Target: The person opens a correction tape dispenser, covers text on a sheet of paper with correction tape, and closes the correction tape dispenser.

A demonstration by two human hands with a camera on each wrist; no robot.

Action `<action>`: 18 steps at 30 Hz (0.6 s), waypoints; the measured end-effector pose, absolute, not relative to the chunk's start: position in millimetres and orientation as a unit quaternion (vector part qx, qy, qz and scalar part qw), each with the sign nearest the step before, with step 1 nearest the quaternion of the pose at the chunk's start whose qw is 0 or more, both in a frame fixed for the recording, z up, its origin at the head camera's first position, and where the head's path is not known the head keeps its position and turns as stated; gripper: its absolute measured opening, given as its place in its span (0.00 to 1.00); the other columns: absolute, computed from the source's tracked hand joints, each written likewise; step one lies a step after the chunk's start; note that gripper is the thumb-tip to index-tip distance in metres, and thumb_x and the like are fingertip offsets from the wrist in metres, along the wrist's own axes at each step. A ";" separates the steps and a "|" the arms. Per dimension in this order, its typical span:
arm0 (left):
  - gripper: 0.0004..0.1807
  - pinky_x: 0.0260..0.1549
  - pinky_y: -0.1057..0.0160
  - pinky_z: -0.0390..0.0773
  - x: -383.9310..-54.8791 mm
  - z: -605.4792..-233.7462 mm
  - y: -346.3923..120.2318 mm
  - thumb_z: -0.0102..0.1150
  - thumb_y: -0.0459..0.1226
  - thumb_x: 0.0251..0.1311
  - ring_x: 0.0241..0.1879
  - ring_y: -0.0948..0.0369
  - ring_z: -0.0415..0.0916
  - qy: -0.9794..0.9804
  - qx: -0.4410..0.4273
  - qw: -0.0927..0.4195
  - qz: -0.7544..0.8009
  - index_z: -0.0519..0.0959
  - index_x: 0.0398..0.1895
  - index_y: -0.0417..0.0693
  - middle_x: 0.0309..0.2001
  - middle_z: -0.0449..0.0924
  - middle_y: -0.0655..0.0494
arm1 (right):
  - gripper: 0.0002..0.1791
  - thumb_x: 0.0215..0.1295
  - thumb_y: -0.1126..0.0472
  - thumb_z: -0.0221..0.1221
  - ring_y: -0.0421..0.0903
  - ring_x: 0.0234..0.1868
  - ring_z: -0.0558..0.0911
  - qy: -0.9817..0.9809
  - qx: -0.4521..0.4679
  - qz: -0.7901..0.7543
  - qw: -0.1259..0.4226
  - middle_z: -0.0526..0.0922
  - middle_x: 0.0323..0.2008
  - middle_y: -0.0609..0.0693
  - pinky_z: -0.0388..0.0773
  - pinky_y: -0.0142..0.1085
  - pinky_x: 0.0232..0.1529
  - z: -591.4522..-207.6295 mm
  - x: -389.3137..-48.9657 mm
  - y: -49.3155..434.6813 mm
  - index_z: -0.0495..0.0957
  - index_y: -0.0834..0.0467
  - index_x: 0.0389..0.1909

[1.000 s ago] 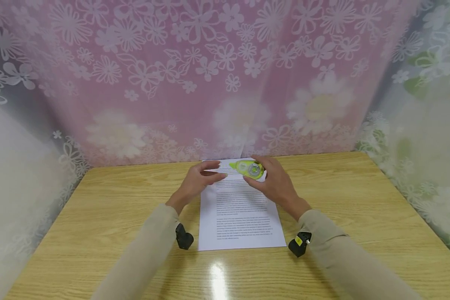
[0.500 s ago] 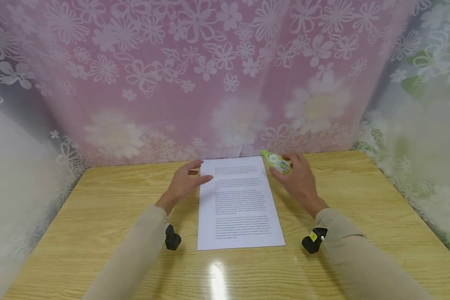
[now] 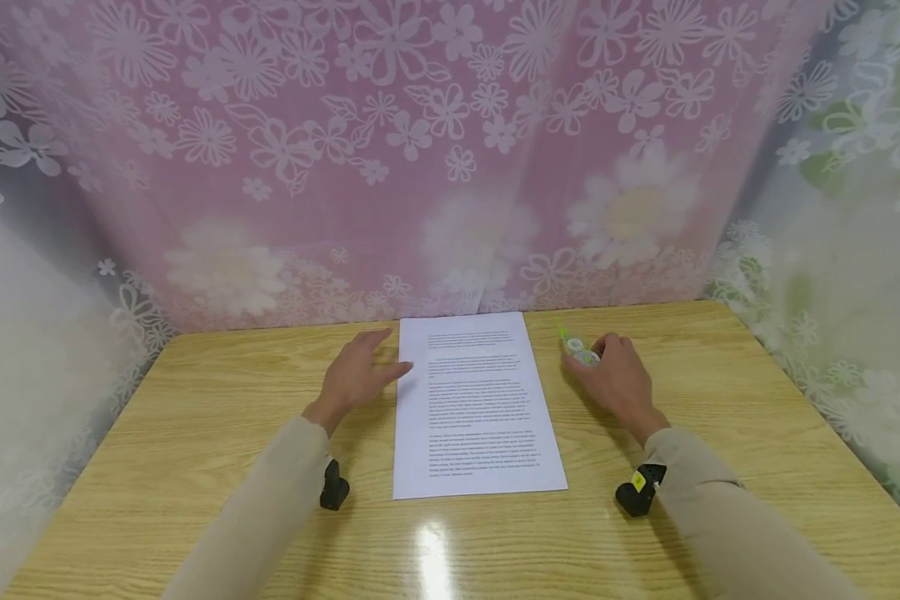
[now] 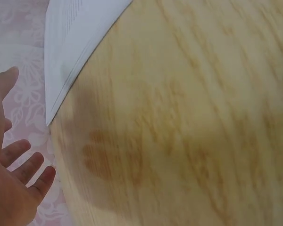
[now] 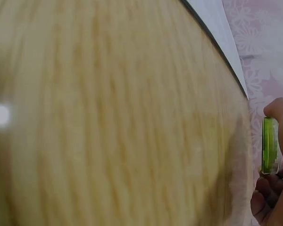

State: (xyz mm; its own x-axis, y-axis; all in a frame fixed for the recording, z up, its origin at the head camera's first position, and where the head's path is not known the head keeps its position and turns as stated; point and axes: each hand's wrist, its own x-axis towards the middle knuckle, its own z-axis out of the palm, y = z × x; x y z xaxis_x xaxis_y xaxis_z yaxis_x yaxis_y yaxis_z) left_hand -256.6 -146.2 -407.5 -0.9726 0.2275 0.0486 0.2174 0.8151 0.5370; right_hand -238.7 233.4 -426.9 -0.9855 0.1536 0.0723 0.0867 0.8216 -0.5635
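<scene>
My right hand (image 3: 624, 385) pinches a yellow-green correction tape dispenser (image 3: 581, 353) between thumb and fingers, to the right of the printed paper (image 3: 480, 408). Its pointed tip faces away from me. In the right wrist view the dispenser (image 5: 269, 146) shows its narrow green side, the thumb at one end and curled fingers at the other. My left hand (image 3: 350, 375) holds nothing and has its fingers spread at the paper's left edge, with the thumb tip overlapping that edge. The left wrist view shows the same left hand (image 4: 12, 193) with fingers apart, near a paper corner (image 4: 66, 70).
The paper lies on a wood-grain table (image 3: 217, 467), close to the table's back edge. A pink floral curtain (image 3: 360, 208) hangs right behind that edge, with pale floral cloth (image 3: 862, 275) at the right side. Black wrist cameras (image 3: 334, 487) are strapped at both sleeves.
My right hand has carried the correction tape dispenser from above the paper rightward and nearer to me, past the paper's right edge. My left hand has drawn back leftward with its fingers spreading.
</scene>
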 end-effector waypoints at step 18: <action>0.42 0.57 0.40 0.62 -253.5 -420.7 -146.2 0.56 0.60 0.59 0.65 0.42 0.58 0.968 0.113 -0.002 0.225 0.61 0.72 0.51 0.69 0.59 0.45 | 0.34 0.59 0.33 0.54 0.55 0.31 0.74 -0.976 -0.037 0.213 0.026 0.72 0.35 0.58 0.68 0.44 0.26 -434.9 -233.5 225.5 0.68 0.63 0.40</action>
